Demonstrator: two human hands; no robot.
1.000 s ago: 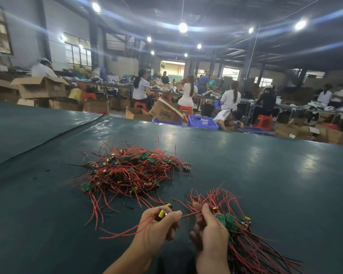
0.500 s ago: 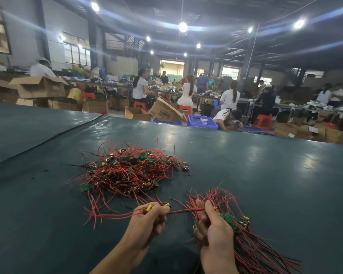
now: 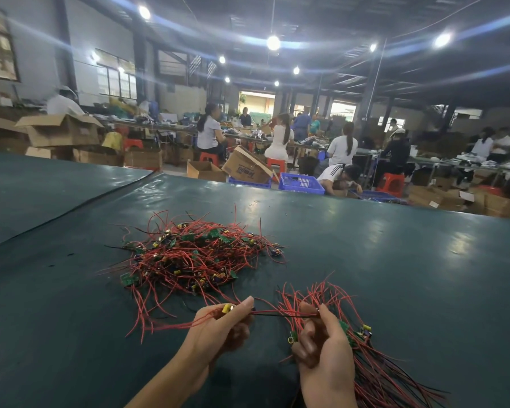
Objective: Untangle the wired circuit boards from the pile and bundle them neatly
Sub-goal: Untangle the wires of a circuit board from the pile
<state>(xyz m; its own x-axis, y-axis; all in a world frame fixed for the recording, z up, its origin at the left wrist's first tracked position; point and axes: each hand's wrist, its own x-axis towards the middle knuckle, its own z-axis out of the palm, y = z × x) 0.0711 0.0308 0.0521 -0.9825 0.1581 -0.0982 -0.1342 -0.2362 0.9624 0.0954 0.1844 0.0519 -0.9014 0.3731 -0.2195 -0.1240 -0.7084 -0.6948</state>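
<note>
The tangled pile [image 3: 195, 254] is lying on the green table [image 3: 395, 260], beyond my left hand [image 3: 221, 328], which is pinching one small board [image 3: 226, 308] (yellow part on top). Its wires [image 3: 280, 314] are stretching across to my right hand [image 3: 324, 351], whose fingers are curling around the gathered bundle [image 3: 380, 366].

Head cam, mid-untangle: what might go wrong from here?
The thin dark wire stretched between left hand and right hand may tear off its board if pulled harder.
The red tails trailing from the left hand lie near the tangled pile of red-wired green circuit boards and may snag it.
The right hand's red-wired bundle splays loosely; boards might slip out.
</note>
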